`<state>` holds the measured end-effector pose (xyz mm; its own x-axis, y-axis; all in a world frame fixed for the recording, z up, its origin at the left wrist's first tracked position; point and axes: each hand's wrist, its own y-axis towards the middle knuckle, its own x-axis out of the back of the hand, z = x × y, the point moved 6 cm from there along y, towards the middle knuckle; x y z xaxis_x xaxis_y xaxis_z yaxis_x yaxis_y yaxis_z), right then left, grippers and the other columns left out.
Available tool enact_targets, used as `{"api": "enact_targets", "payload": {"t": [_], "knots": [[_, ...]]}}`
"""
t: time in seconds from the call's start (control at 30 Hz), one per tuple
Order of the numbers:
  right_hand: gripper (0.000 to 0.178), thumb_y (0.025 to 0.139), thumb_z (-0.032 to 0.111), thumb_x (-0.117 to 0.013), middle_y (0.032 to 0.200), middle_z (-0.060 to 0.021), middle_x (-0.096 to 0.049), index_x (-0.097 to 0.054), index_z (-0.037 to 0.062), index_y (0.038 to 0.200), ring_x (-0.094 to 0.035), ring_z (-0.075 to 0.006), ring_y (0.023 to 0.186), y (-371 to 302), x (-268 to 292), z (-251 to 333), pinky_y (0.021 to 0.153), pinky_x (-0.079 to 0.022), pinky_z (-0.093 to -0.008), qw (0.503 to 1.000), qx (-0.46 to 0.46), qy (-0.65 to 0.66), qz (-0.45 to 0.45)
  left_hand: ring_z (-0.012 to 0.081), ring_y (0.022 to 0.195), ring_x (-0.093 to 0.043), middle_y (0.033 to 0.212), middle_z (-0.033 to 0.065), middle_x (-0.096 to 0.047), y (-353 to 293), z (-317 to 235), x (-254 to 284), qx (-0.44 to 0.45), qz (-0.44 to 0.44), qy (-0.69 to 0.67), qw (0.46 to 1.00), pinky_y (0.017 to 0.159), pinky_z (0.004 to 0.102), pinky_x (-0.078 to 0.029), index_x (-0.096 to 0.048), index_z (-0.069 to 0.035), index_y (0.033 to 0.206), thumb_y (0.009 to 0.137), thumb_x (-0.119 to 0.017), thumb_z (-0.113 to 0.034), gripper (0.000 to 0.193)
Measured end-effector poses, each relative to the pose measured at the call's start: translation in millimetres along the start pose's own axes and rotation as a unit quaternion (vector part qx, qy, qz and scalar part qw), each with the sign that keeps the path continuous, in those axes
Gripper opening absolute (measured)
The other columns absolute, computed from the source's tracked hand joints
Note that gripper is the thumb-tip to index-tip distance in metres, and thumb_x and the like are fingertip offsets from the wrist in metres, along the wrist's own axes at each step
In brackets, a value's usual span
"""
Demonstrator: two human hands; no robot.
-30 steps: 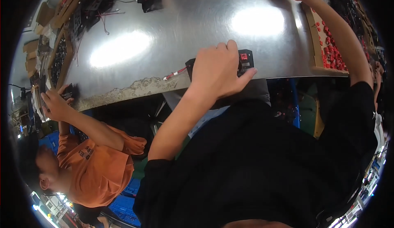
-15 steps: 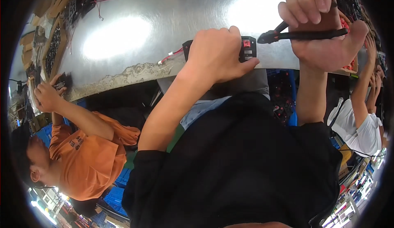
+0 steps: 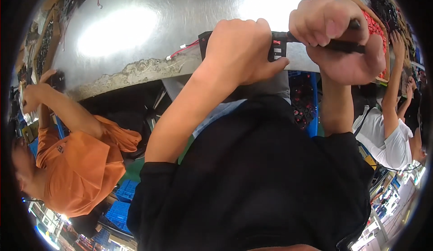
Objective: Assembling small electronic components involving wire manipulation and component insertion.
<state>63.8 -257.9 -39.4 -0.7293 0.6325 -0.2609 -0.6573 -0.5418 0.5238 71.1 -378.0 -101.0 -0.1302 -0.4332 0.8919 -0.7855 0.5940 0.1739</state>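
Closer to the black part (image 3: 280,51) than half a second ago, the right hand (image 3: 338,41) has curled its fingers in, and they are now clamped around a black tool (image 3: 347,47) with long handles. Its front end is at the right edge of the black part, but I cannot tell if the two touch. The left hand (image 3: 239,48) lies on top of the black part, near the middle of the frame and close to the front edge of the shiny metal table (image 3: 180,23). Its fingers are side by side and bend down over the part, with the thumb poking out to the right. The fingertips are hidden, so I cannot tell how they grip. A small red piece (image 3: 276,43) sits on the part's right end. Thin red wires (image 3: 191,44) with white plugs come out on the left side and lie on the table. At the upper right is a box (image 3: 385,41) of little red bits. A person in an orange shirt (image 3: 85,169) is at the lower left.
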Motion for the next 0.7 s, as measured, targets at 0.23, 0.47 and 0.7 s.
{"api": "enact_targets", "payload": {"t": [0.23,0.47,0.7], "knots": [[0.045,0.097,0.052,-0.045,0.085,-0.0037,-0.047,-0.053,0.0081,0.098,-0.042,-0.0164,0.076,2.7,2.7,-2.9,0.069,-0.034,-0.0335,0.999,-0.022,-0.006,0.023,0.0329,0.06,-0.067,0.062,0.0144,-0.064,0.7,0.8,1.4,0.014,0.013,-0.011,1.0,0.056,0.041,-0.053,-0.062,-0.002,0.071,0.072,-0.078,-0.048,0.049],[0.043,0.094,0.056,-0.049,0.085,-0.001,-0.046,-0.054,0.0138,0.097,-0.041,-0.0144,0.076,15.0,-4.3,19.0,0.069,-0.033,-0.0301,0.999,-0.003,-0.013,0.049,0.0388,0.067,-0.067,0.067,0.0188,-0.064,0.1,0.9,1.0,0.003,0.017,-0.018,1.0,0.059,0.0458,-0.053,-0.063,0.002,0.079,0.077,-0.076,-0.05,0.054],[0.042,0.092,0.057,-0.053,0.086,0.0005,-0.046,-0.052,0.0155,0.095,-0.043,-0.0135,0.077,5.6,-12.8,1.3,0.07,-0.034,-0.0293,0.989,-0.038,-0.13,0.067,0.0384,0.066,-0.066,0.065,0.0185,-0.063,-3.0,2.8,0.5,-0.007,-0.005,-0.019,1.0,0.059,0.045,-0.052,-0.062,0.002,0.079,0.076,-0.077,-0.05,0.055]]}}
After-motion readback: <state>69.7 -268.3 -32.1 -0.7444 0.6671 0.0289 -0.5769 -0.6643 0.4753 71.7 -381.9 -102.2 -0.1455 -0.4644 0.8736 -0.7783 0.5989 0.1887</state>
